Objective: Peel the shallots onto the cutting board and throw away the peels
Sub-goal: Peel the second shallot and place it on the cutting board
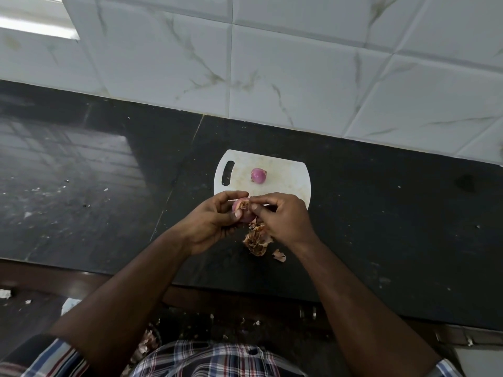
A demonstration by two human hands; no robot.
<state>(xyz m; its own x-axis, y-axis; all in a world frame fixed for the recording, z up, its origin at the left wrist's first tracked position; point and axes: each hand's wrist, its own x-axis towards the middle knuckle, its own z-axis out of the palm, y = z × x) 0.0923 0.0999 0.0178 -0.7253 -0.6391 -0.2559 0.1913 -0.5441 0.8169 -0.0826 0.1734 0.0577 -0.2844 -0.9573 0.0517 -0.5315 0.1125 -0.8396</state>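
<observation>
A small white cutting board (288,175) lies on the black counter, and one peeled pink shallot (258,175) rests on it. Just in front of the board, my left hand (215,221) cups a partly peeled shallot (243,210). My right hand (285,219) pinches a bit of dry skin at the top of that shallot. A heap of brown peels (257,240) lies on the counter below my hands, with one loose piece (279,255) beside it.
The black counter (394,227) runs left to right, with a white tiled wall (272,63) behind it. Small scraps dot the counter's left side. More peel bits lie on the floor (147,346) below the counter's front edge.
</observation>
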